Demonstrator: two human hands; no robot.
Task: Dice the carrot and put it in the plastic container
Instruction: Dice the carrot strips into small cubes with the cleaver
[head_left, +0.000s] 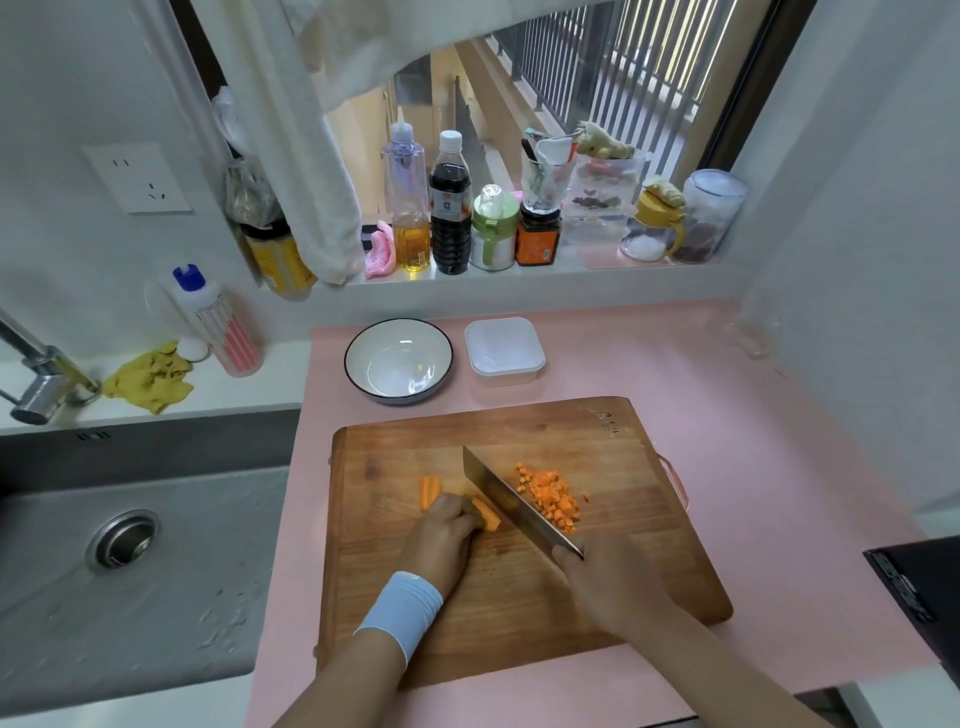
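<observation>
From my end: L hand (447, 525) curls its fingers over the carrot sticks (487, 515) on the cutting board (623, 545), pinning them down. R hand (602, 577) grips the knife (511, 501) (handle hidden in the fist), blade slanted across the board w/ its edge at the sticks' cut end. The diced pile (553, 499) sits just R of the blade. Spare strips (430, 491) lie just beyond the L hand's fingers. The plastic container (504, 351) stands past the board on the pink mat (753, 415), beside the bowl (397, 361).

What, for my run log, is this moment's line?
left hand: holds orange carrot strips | right hand: grips steel cleaver | wooden cutting board: orange carrot dice piled | square white plastic container: untouched
</observation>
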